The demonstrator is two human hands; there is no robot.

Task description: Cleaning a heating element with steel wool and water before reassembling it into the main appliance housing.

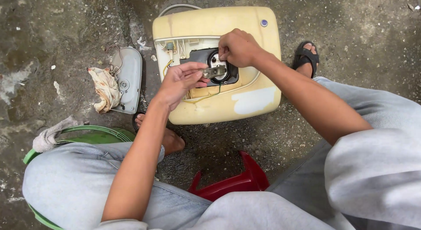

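Left hand (180,80) and right hand (237,48) over cream rectangular plastic appliance casing (258,94) on rough concrete floor (66,28). Grey oval metal cover plate (129,76), crumpled stained rag (105,89) left of left hand. Red plastic stool (237,181) nearer than hands.

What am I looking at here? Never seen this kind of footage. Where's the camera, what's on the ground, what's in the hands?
One picture, from a camera on a person's head, looking down at their own arms and knees. They sit on a red stool over a wet concrete floor. In front lies a yellowed plastic appliance casing with its cover off, showing wires and a dark round opening. The left hand holds a small metal bracket at that opening; the right hand pinches something just above it. To the left lie a grey cover plate and a rag.
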